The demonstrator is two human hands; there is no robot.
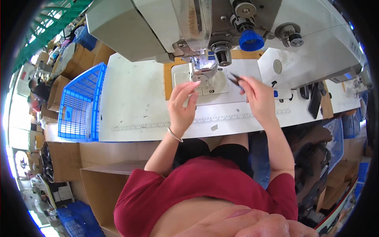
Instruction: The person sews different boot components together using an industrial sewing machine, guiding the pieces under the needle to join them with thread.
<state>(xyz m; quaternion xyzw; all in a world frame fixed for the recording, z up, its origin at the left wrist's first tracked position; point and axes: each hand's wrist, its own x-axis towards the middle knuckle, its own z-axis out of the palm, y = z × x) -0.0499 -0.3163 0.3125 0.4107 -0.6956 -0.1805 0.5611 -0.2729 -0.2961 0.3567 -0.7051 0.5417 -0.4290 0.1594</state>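
Observation:
In front of me stands a sewing machine point(316, 55), its lit needle area and presser foot point(206, 73) over a metal plate point(179, 79). My left hand point(182, 108) is raised just left of the presser foot. Its fingers are bent and the thumb stands apart from the forefinger; I see nothing between them. To the right of the foot, my right hand point(258, 96) is closed round small dark thread snips point(234, 78). Their blades point up and left, toward the needle area. No fabric shows under the foot.
A blue plastic basket point(81, 104) stands at the table's left end. A measuring tape strip point(221, 118) runs along the white tabletop point(130, 98) near its front edge. At the right lies a dark phone-like object point(314, 100). An open cardboard box point(104, 189) is below left.

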